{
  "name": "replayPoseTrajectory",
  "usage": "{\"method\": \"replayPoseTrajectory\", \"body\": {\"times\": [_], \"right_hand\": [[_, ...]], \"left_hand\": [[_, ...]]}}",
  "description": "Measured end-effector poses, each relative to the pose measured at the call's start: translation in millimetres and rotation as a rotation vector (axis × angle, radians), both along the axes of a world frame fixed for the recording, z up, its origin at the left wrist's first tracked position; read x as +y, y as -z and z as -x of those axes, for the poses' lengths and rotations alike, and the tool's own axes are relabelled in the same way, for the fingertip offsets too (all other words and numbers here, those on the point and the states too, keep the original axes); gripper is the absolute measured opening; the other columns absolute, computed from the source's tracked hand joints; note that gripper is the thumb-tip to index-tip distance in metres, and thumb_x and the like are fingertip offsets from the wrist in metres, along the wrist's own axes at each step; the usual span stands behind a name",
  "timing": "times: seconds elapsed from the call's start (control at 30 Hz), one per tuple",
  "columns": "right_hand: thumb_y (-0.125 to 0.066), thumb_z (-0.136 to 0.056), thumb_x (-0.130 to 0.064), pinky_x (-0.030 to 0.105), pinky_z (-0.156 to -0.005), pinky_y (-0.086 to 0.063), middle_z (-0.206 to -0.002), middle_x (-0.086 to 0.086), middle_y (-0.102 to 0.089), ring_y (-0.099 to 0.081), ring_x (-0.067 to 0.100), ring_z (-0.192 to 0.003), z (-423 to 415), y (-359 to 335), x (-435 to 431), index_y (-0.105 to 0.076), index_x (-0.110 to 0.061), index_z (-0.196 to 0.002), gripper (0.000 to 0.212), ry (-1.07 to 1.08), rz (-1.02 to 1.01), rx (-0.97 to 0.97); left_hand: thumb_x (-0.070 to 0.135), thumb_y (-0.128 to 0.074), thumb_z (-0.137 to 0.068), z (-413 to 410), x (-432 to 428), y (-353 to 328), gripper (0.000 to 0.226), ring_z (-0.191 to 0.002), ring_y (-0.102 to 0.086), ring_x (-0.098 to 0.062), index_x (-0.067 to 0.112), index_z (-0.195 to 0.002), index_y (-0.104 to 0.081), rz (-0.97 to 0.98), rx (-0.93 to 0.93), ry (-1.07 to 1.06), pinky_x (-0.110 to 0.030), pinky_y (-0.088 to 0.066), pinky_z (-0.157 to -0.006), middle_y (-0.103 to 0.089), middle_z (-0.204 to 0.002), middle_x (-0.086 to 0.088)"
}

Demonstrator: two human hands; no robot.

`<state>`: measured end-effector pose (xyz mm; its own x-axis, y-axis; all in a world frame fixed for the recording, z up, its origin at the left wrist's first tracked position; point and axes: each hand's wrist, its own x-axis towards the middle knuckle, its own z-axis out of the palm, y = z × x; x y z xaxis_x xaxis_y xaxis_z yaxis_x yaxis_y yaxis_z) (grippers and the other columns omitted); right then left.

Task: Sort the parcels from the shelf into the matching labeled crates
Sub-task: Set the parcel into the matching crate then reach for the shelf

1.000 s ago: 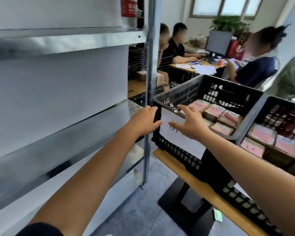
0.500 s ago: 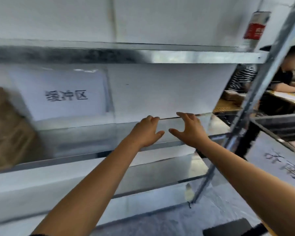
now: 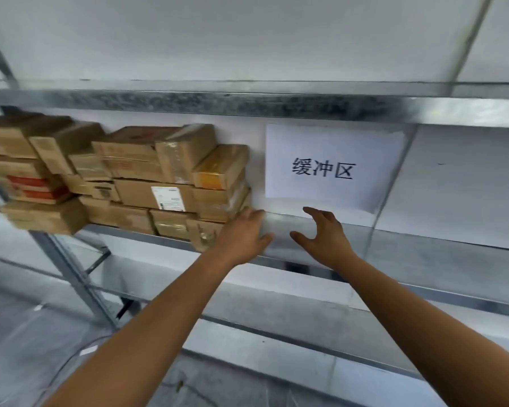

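Parcels [image 3: 147, 177] beside sign [image 3: 332, 168] (缓冲区)

Brown taped cardboard parcels [image 3: 147, 177] stacked unevenly, roughly three layers, at left end of grey galvanised metal shelf [image 3: 423, 242]. One middle-row parcel shows white label [image 3: 168, 198] outward.

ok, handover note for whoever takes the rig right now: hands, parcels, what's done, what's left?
Left hand: open, fingertips at the right end of the parcel stack; contact unclear.
Right hand: open, empty, over the bare shelf below the paper sign.
Parcel stack sits on the shelf's left part. Crates out of view.
Done: no parcel in hand yet.
Left: grip a parcel, read its label, carry it to the matching crate.
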<state>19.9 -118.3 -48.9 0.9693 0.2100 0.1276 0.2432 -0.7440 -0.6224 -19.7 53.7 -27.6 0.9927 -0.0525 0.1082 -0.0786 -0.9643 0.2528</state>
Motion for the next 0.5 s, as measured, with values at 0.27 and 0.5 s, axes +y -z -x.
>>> {"method": "replayPoseTrajectory", "body": {"times": [0.27,0.5], "right_hand": [[-0.059,-0.089,-0.035,0.036,-0.106,-0.033,-0.138,0.015,-0.043,-0.041,0.029,-0.128,-33.3,-21.2,97.9,-0.037,-0.023,-0.141,0.058,-0.172,-0.089,0.012],[-0.045,-0.097,-0.033,0.033,-0.104,-0.035,-0.145,0.01,-0.038,-0.042,0.028,-0.129,-73.8,-51.0,137.0,-0.029,-0.028,-0.144,0.05,-0.229,-0.24,0.117]], "left_hand": [[0.037,-0.043,-0.096,-13.3,91.4,-30.5,0.052,-0.128,-0.041,-0.026,0.011,-0.14,-0.035,0.044,-0.182,-0.228,-0.038,-0.038,-0.102,-0.03,-0.147,-0.008],[0.036,-0.041,-0.097,-55.7,107.0,-47.3,0.052,-0.128,-0.041,-0.03,0.008,-0.14,-0.035,0.123,-0.185,-0.299,-0.038,-0.036,-0.105,-0.033,-0.144,-0.013]]}}
